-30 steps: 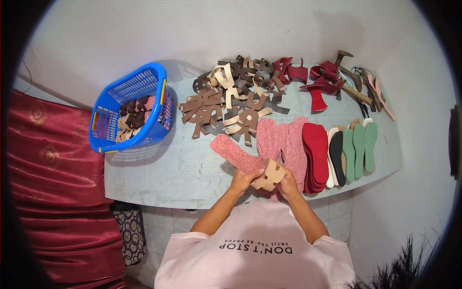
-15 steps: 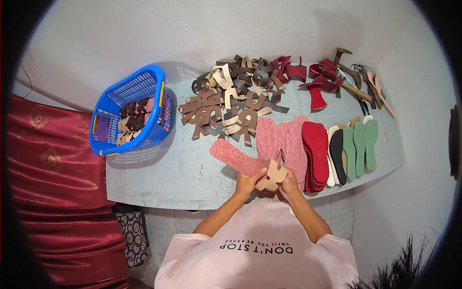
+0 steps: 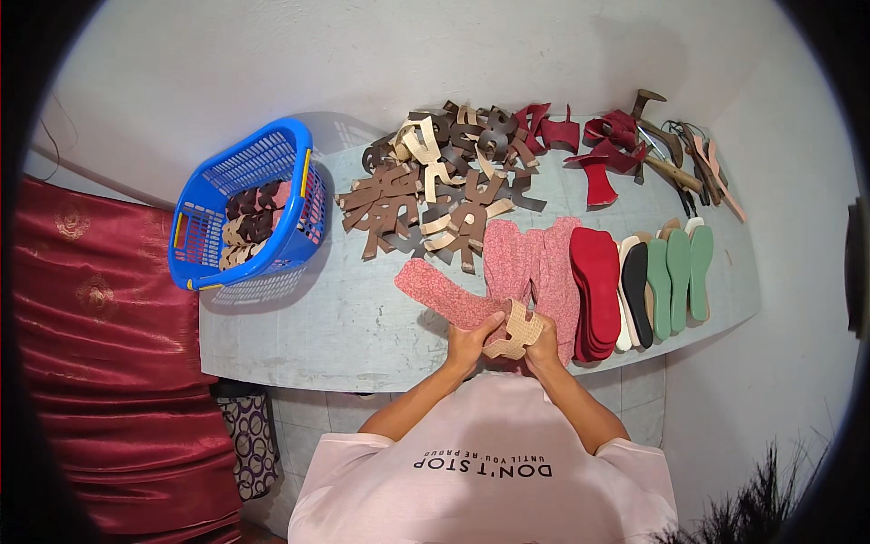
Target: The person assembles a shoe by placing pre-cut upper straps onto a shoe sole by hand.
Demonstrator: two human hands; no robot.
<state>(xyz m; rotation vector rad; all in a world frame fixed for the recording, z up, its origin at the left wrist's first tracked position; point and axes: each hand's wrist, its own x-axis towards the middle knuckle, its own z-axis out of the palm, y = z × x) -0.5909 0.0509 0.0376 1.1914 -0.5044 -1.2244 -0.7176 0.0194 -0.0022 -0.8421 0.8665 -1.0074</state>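
Observation:
A pink speckled shoe sole (image 3: 441,292) is held slantwise over the table's near edge, its narrower end pointing to the far left. Across its near end arches a beige woven-look strap (image 3: 518,332) with cut-outs. My left hand (image 3: 468,346) is closed on the sole and the strap's left side, thumb on top. On the other side, my right hand (image 3: 544,348) pinches the strap's right end against the sole; its fingertips are partly hidden. Just beyond both hands lie stacks of pink soles (image 3: 553,263).
To the right stand red soles (image 3: 594,286), black soles (image 3: 636,290) and green soles (image 3: 678,272). Brown and beige straps (image 3: 390,204) are heaped at the back, near red straps (image 3: 598,172) and a hammer (image 3: 671,172). A blue basket (image 3: 294,213) with strapped soles sits at left.
Both hands keep their hold on the sole and strap. The strap and right hand have shifted very slightly; little else differs.

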